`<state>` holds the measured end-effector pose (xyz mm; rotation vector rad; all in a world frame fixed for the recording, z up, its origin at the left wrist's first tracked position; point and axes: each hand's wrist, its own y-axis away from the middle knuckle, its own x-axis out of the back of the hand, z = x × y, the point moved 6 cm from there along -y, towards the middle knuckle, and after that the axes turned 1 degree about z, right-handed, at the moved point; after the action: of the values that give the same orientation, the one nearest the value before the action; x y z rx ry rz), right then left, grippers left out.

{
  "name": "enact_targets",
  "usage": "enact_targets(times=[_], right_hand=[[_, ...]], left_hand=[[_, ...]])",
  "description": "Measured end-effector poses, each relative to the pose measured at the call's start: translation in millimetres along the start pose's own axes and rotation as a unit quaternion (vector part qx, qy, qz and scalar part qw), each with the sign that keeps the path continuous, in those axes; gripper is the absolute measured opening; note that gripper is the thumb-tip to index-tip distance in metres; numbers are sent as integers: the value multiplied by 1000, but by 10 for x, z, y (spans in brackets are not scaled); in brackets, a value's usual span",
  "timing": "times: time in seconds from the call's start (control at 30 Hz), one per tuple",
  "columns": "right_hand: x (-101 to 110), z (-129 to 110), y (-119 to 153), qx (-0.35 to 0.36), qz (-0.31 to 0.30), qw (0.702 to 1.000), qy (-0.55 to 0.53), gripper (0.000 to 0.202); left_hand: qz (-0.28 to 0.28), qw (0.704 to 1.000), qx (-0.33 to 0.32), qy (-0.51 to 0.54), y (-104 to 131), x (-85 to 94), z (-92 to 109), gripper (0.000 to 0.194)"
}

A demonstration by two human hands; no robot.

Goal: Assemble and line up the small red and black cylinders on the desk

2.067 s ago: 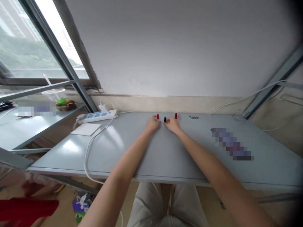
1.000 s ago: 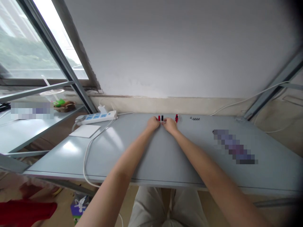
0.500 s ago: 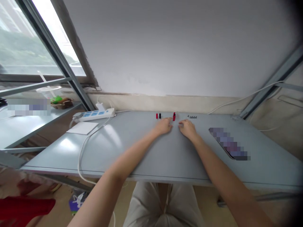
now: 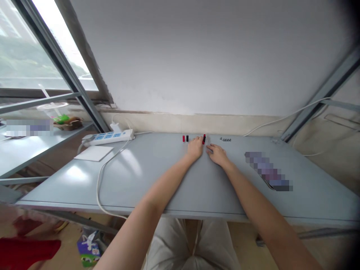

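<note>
- The left hand (image 4: 195, 147) is at the small cluster of red and black cylinders (image 4: 204, 139); from here I can't tell whether its fingers grip one.
- The right hand (image 4: 216, 153) is just beside them, loosely curled, thumb and finger parted, unclenched.
- A red cylinder (image 4: 183, 138) and a black cylinder (image 4: 187, 138) stand upright side by side near the desk's (image 4: 168, 187) back edge, well away from its front edge.
- Small metal pieces (image 4: 225, 140) lie in that same back strip, right of the hands.
- Blurring hides any writing on the flat device (image 4: 267, 170).
</note>
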<state>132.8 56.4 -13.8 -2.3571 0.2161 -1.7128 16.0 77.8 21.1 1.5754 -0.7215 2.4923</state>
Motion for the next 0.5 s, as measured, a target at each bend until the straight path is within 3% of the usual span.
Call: enact_targets(times=[0.3,0.5], right_hand=[[-53,-5,-21,-15,-25,1000,10,42],[-71,-15,-35,-26,-33,999,10,44]], left_hand=[[11,999,24,-19,1,-15,-68,20],[43,999,17,15,74,87,-179,13]])
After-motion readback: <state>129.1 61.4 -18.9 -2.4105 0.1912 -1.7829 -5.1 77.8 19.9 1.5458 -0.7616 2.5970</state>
